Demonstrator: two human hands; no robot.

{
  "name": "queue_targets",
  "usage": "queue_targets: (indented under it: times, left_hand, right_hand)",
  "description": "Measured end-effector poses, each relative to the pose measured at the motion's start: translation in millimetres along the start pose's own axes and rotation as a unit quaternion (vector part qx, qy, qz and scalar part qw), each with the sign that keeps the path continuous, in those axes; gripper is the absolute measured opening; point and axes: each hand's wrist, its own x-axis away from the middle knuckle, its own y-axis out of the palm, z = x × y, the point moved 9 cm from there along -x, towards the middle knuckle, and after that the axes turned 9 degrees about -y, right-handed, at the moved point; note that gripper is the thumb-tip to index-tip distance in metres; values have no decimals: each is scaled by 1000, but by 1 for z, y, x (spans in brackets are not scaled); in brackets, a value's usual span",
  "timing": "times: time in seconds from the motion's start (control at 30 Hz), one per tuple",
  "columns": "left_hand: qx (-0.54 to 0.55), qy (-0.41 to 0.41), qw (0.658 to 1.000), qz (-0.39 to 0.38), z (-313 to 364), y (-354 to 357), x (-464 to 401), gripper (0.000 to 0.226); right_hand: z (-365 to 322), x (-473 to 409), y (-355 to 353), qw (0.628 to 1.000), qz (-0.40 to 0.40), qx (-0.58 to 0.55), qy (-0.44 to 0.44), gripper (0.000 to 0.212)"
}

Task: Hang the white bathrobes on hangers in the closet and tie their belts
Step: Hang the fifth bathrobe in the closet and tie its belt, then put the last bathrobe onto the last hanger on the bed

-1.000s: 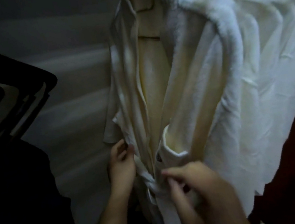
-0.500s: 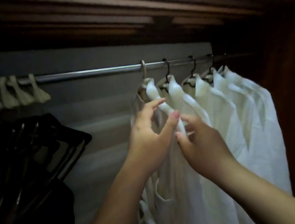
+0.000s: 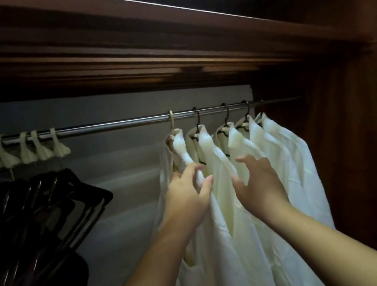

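Note:
Several white bathrobes (image 3: 286, 163) hang side by side on hangers from the metal closet rod (image 3: 116, 124), at the right half of the closet. The leftmost robe (image 3: 181, 149) hangs on a cream hanger hook (image 3: 171, 120). My left hand (image 3: 186, 193) pinches this robe's collar edge between thumb and fingers, just below the shoulder. My right hand (image 3: 256, 178) hovers beside it with fingers spread and loosely bent, in front of the second robe (image 3: 220, 187), holding nothing. The belts are below the view's edge or hidden by my arms.
Several empty cream hanger hooks (image 3: 25, 151) sit on the rod at the left, with dark hangers and dark clothes (image 3: 44, 218) below them. A dark wooden shelf (image 3: 165, 46) runs above the rod. The closet's wooden side wall (image 3: 362, 137) stands at the right.
My view rose from the robe's waist up to the rod. Both hands left the belt area and moved up to the collar. My right hand has since let go and spread.

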Motion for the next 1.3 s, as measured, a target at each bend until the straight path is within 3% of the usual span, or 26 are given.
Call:
queue_targets:
  times: [0.13, 0.27, 0.4, 0.57, 0.67, 0.8, 0.93, 1.0, 1.07, 1.17, 1.23, 1.3]
  left_hand:
    - [7, 12, 1000, 2, 2, -1, -1, 38]
    - [20, 13, 1000, -2, 4, -5, 2, 41]
    - [40, 3, 999, -15, 2, -9, 6, 46]
    - [53, -23, 997, -53, -7, -6, 9, 57]
    - [20, -39, 995, -89, -8, -2, 20, 70]
    - [-43, -17, 998, -30, -1, -7, 53, 86]
    - [11, 69, 997, 43, 16, -3, 122, 70]
    - [72, 130, 988, 40, 27, 10, 175, 61]
    - [144, 141, 979, -38, 34, 41, 232, 54]
    - [211, 151, 941, -219, 69, 95, 332, 45]
    - [206, 191, 898, -340, 108, 122, 410, 37]
    - [204, 268, 831, -442, 157, 132, 505, 32]
  right_hand:
    - [-2, -35, 17, 997, -57, 54, -19, 51]
    - [-1, -54, 24, 996, 3, 68, -53, 25]
    - [1, -62, 30, 977, 26, 201, -59, 24]
    - [4, -66, 23, 985, 37, 165, -28, 28]
    - [3, -59, 22, 996, 22, 85, -11, 36]
    - [4, -23, 11, 997, -38, 42, 52, 51]
    - [14, 63, -37, 998, -3, 38, 55, 58]
    - [26, 129, -71, 997, 17, 50, 50, 57]
    - [45, 210, -106, 993, 20, 82, 83, 57]
    - [75, 358, -161, 973, 26, 120, 194, 57]
    - [88, 467, -199, 946, 42, 153, 281, 53]
    - [81, 587, -246, 900, 78, 195, 381, 50]
